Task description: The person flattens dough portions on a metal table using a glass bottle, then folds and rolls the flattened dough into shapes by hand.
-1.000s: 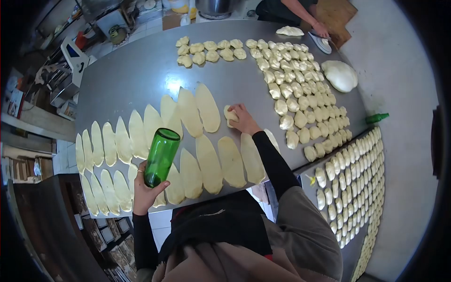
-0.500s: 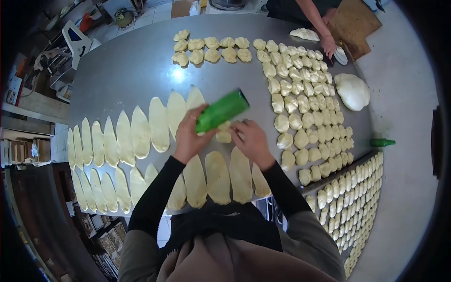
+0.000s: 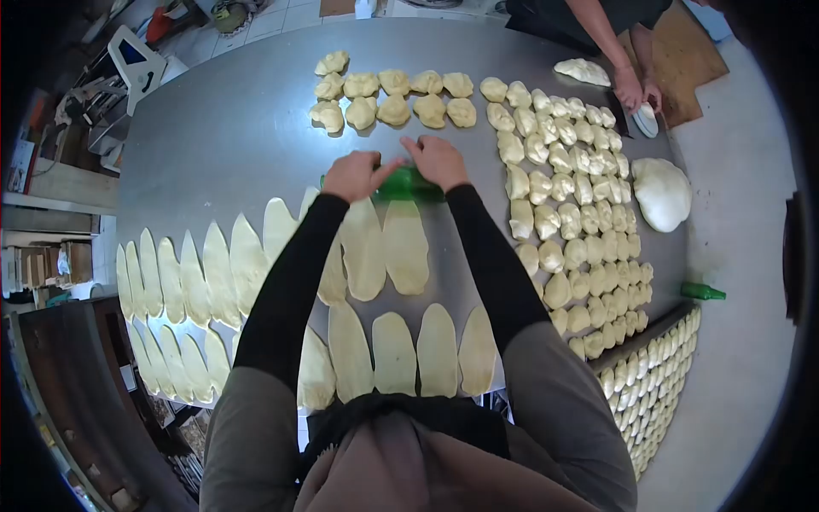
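A green glass bottle (image 3: 409, 183) lies sideways across the far end of a flattened strip of dough (image 3: 405, 247), blurred by motion. My left hand (image 3: 354, 176) is closed over the bottle's left part, thumb pointing inward. Over its right part my right hand (image 3: 437, 162) is closed too, thumb toward the other hand. My fingertips are partly hidden from above. Left of this strip lies another long dough strip (image 3: 364, 256), and a row of flat strips (image 3: 394, 354) runs along the near edge of the metal table (image 3: 230, 111).
Lumps of dough (image 3: 393, 109) stand in two rows beyond my hands. Many dough balls (image 3: 546, 183) fill the right side, with a large dough mass (image 3: 662, 194) and a second green bottle (image 3: 703, 292) beyond. A co-worker's hands (image 3: 638, 92) hold a white oval object (image 3: 647, 121).
My hands set the bottle level and moved it away from me; it was tilted in my left hand. The small dough piece by my right hand is now a long flat strip.
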A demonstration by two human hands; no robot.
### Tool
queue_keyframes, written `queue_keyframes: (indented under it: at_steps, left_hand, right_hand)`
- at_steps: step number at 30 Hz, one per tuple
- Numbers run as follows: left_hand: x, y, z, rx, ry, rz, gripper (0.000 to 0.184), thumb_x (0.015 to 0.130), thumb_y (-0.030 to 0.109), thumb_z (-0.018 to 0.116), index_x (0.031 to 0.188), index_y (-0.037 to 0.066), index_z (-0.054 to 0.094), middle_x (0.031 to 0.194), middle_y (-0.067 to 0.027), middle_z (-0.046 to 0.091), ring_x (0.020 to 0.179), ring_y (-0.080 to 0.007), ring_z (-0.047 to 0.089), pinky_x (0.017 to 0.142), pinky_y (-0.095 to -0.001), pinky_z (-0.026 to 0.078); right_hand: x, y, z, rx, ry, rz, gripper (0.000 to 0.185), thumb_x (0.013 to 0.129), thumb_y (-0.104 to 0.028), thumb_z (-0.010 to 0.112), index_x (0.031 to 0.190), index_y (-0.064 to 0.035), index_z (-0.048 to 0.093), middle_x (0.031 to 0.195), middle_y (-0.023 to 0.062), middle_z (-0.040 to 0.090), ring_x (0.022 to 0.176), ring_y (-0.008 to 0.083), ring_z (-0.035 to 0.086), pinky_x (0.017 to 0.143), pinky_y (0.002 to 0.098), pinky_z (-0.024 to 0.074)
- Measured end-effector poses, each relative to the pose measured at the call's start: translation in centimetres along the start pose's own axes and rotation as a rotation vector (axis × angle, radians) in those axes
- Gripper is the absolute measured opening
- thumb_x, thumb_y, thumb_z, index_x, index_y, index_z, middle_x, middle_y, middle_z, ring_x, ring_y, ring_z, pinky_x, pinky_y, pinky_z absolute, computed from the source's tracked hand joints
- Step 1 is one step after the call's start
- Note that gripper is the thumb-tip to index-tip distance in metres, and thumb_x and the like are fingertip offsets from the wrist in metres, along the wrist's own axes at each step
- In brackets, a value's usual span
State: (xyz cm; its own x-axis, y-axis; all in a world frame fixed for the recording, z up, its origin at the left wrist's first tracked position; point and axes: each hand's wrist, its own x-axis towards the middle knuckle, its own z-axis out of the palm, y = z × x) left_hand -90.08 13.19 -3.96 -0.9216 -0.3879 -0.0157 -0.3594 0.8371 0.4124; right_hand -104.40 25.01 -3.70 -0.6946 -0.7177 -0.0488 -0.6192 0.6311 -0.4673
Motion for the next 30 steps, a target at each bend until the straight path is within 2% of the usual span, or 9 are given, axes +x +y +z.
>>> queue_keyframes:
  at_steps: [5,6,8,12,13,16,20,23,30]
  left_hand:
    - [-3.8,1.5,-0.2,-0.154,0.053,0.054,0.060,0.085,0.063,0.044,0.103,0.006,0.055,0.077,-0.0144,0.057,0.064,-0.0353,0.057,0.060,-0.0427,0.046]
    - [-7.5,2.4,1.3,-0.073,-0.007,0.049,0.061,0.082,0.062,0.050,0.109,0.008,0.055,0.084,-0.0140,0.054,0.068,-0.0330,0.056,0.062,-0.0421,0.046]
    - [-13.7,4.4,2.4,0.004,0.256,0.224,0.064,0.078,0.062,0.057,0.116,0.011,0.055,0.089,-0.0123,0.049,0.074,-0.0307,0.055,0.063,-0.0405,0.045]
    - [-18.1,6.6,0.5,0.019,-0.162,0.157,0.070,0.066,0.047,0.074,0.121,0.009,0.054,0.093,-0.0101,0.056,0.072,-0.0265,0.058,0.064,-0.0356,0.046]
    - [-18.5,6.1,0.9,-0.061,-0.091,0.270,0.072,0.060,0.040,0.079,0.120,0.009,0.053,0.093,-0.0090,0.063,0.069,-0.0257,0.061,0.062,-0.0348,0.047]
    - [-20.6,8.2,-1.6,-0.054,-0.212,0.216,0.071,0.059,0.038,0.080,0.118,0.008,0.053,0.087,-0.0083,0.066,0.067,-0.0280,0.062,0.060,-0.0351,0.047]
    - [-24.6,6.8,-3.8,-0.128,-0.132,0.055,0.070,0.060,0.039,0.081,0.115,0.006,0.053,0.077,-0.0105,0.066,0.065,-0.0303,0.062,0.059,-0.0352,0.048]
    - [-26.8,5.6,-4.7,-0.160,-0.089,-0.056,0.070,0.061,0.039,0.082,0.115,0.005,0.053,0.078,-0.0120,0.066,0.065,-0.0306,0.062,0.059,-0.0352,0.049]
    - [-29.1,3.7,-6.1,-0.187,-0.030,-0.169,0.072,0.061,0.039,0.083,0.116,0.003,0.052,0.082,-0.0148,0.066,0.065,-0.0302,0.062,0.061,-0.0356,0.049]
  right_hand:
    - [-5.4,-0.7,-2.3,0.115,0.060,-0.085,0.038,0.088,-0.039,0.051,0.084,-0.0027,0.059,0.077,0.0147,0.060,0.070,0.0332,0.056,0.067,0.0396,0.0457]
    - [-9.7,0.1,-0.8,-0.088,-0.067,-0.123,0.035,0.085,-0.037,0.056,0.096,-0.0044,0.060,0.087,0.0141,0.060,0.078,0.0328,0.056,0.071,0.0390,0.0455]
    - [-18.7,0.5,1.2,-0.037,0.254,-0.304,0.044,0.081,-0.034,0.061,0.116,-0.0070,0.055,0.111,0.0147,0.055,0.099,0.0331,0.053,0.084,0.0398,0.0443]
    - [-27.9,0.1,-1.3,0.110,0.125,-0.308,0.061,0.080,-0.029,0.065,0.133,-0.0093,0.043,0.136,0.0132,0.039,0.122,0.0319,0.040,0.101,0.0398,0.0363]
    - [-29.0,1.0,-2.8,0.190,0.018,-0.378,0.063,0.080,-0.026,0.065,0.136,-0.0101,0.040,0.139,0.0131,0.036,0.125,0.0309,0.037,0.104,0.0390,0.0342]
    - [-31.0,4.5,-8.5,0.431,-0.127,-0.343,0.050,0.078,-0.007,0.066,0.125,-0.0152,0.052,0.123,0.0065,0.051,0.112,0.0257,0.049,0.096,0.0354,0.0406]
    - [-34.3,13.4,-14.9,-0.038,-0.143,-0.200,0.024,0.073,-0.002,0.068,0.093,-0.0133,0.060,0.098,0.0027,0.056,0.091,0.0218,0.053,0.084,0.0328,0.0439]
    - [-36.2,18.9,-15.9,-0.350,-0.465,0.065,0.032,0.069,-0.004,0.068,0.097,-0.0157,0.057,0.099,0.0052,0.052,0.096,0.0273,0.050,0.081,0.0342,0.0460]
    - [-34.3,19.4,-12.6,-0.301,-0.390,0.030,0.030,0.069,-0.004,0.063,0.096,-0.0139,0.054,0.090,0.0069,0.056,0.085,0.0290,0.053,0.071,0.0372,0.0465]
